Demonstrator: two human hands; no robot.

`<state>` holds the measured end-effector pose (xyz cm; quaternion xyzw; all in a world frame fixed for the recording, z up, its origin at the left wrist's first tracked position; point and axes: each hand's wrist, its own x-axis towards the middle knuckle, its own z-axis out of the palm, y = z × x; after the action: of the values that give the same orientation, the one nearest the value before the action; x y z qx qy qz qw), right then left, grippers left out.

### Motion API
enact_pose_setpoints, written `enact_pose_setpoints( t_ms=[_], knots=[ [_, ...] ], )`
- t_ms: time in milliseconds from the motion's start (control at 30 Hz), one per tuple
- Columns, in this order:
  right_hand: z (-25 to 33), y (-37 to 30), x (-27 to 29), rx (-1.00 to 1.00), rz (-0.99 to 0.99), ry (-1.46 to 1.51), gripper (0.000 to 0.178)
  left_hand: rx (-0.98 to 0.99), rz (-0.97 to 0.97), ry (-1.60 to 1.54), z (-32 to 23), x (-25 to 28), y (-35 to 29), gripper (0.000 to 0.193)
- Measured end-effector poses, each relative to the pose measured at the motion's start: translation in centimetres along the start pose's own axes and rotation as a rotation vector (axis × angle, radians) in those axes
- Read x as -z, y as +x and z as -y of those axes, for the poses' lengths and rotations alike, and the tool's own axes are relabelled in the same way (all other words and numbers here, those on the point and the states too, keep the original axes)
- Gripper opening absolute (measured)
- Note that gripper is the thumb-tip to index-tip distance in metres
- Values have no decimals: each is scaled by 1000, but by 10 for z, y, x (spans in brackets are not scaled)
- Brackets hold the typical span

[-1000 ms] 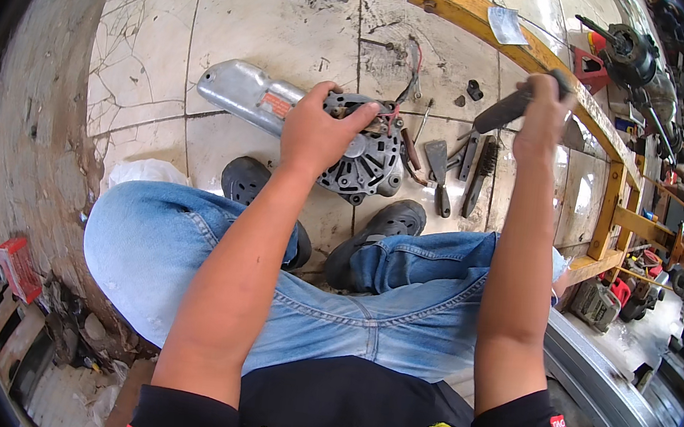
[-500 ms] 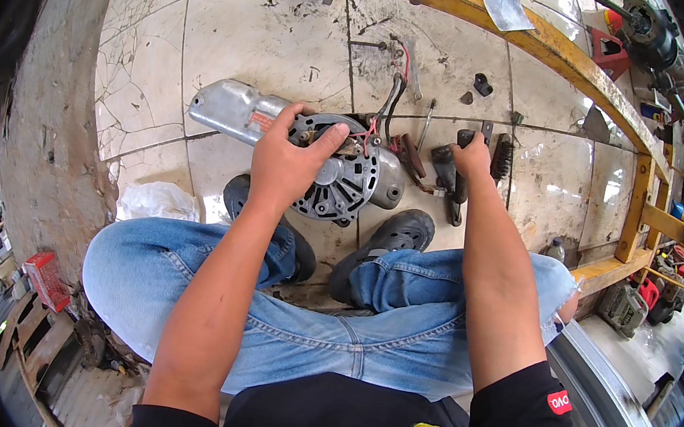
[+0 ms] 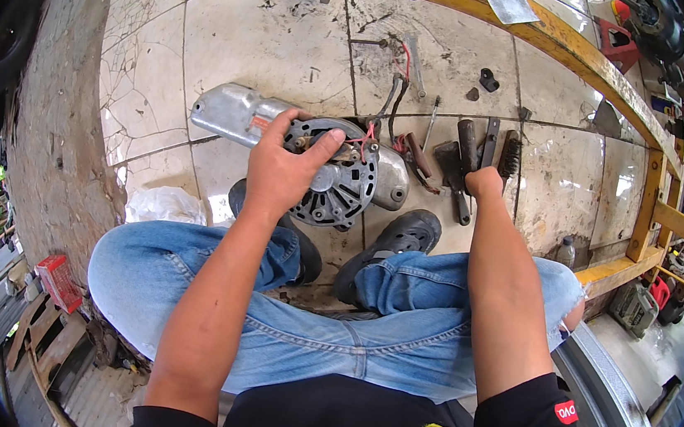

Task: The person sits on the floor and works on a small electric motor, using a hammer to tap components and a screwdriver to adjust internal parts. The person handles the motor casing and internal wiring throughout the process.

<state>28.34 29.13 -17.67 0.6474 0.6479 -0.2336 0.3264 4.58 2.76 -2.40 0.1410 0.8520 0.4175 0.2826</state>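
A round, slotted metal electric motor [image 3: 325, 180] stands on the tiles in front of my feet, with a long silvery metal housing [image 3: 240, 111] behind it. My left hand [image 3: 289, 158] grips the motor's upper rim, thumb across its brass-coloured fittings. Red wires [image 3: 367, 135] come off the motor's right side. My right hand [image 3: 485, 183] is closed at the lower end of a dark cylindrical handle [image 3: 468, 139]; its fingertips are mostly hidden. Beside it lie a scraper [image 3: 452, 165], a flat metal strip [image 3: 490, 142] and a wire brush [image 3: 510, 158].
Left of the tools lie a brown-handled tool [image 3: 419, 157] and a thin screwdriver [image 3: 432, 119]. A yellow metal frame [image 3: 591, 65] runs along the back and right. A crumpled plastic bag [image 3: 164, 205] sits by my left knee, a small bottle [image 3: 565, 251] by my right.
My right hand has moved down and slightly right, uncovering more of the dark handle and the metal strip. My left hand stays on the motor.
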Motion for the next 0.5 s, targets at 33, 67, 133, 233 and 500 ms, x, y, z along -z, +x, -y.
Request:
enact_pose_setpoints(
  t_ms=[33,67,133,233,500],
  knots=[
    [-3,2,-4,9,22,-38,41,-4,1,7,-2,0,0,54],
    [-3,-1,-4,21,44,-79,41,-6,0,13,-4,0,0,54],
    [-4,-12,-9,17,-59,9,49,-8,-14,23,-3,1,0,57],
    [-1,-24,-5,3,-225,59,48,-25,-36,21,2,-1,1,61],
    [6,-31,3,130,-307,113,33,10,-17,-73,3,-5,2,55]
  ],
)
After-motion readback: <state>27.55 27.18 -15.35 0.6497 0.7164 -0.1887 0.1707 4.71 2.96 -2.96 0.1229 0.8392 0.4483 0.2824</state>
